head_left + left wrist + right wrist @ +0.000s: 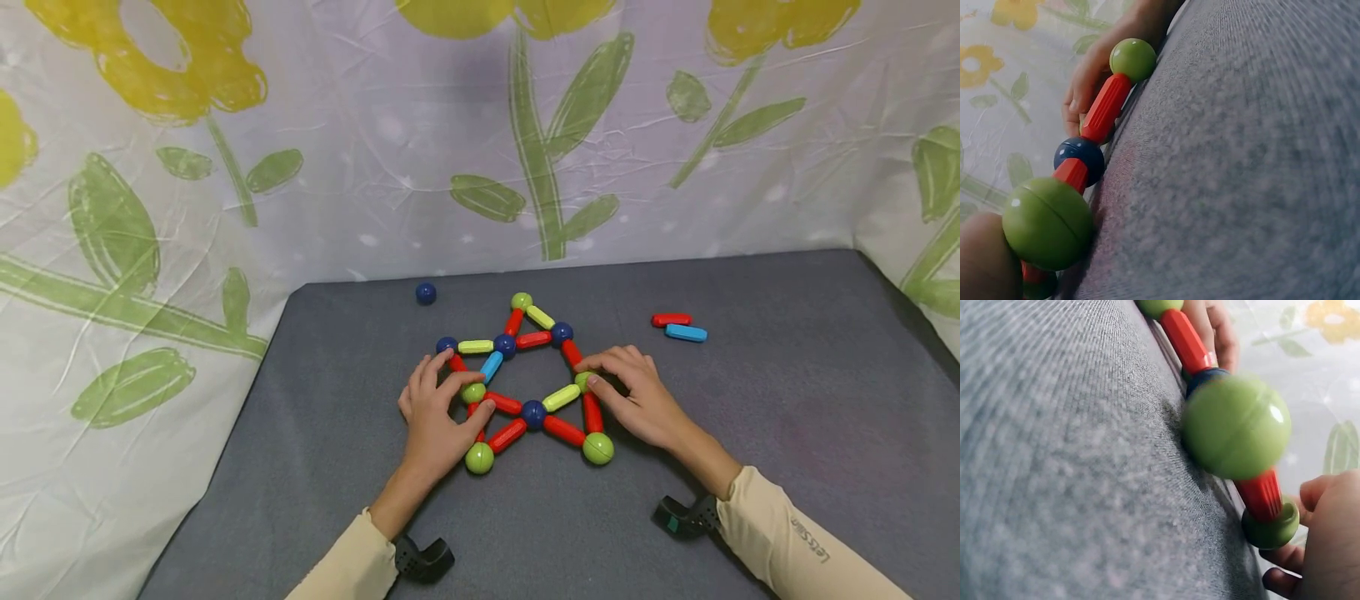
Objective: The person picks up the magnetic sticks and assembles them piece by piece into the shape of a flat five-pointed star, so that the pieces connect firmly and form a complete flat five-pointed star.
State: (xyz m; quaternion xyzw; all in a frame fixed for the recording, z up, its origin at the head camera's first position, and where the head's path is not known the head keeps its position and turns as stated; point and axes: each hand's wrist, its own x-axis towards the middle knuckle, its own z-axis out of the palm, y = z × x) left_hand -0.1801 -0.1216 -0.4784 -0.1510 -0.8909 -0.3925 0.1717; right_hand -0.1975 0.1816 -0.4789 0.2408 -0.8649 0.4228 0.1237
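A flat star-like figure of rods and balls (533, 413) lies on the grey table (787, 417). My left hand (467, 398) pinches a green ball (473, 392) at the figure's left side, between thumb and forefinger. My right hand (589, 377) holds another green ball (583, 382) at the right side. In the left wrist view a near green ball (1047, 222), a blue ball (1079, 159) and a red rod (1105, 107) run in a line toward the right hand (1085, 81). In the right wrist view my fingers (1329, 537) curl beside a green ball (1270, 525) under a red rod (1260, 494).
A loose blue ball (425, 292) sits near the table's back edge at left. A loose red rod (671, 319) and a light blue rod (686, 333) lie to the right. A flowered cloth (300, 167) hangs behind and at both sides.
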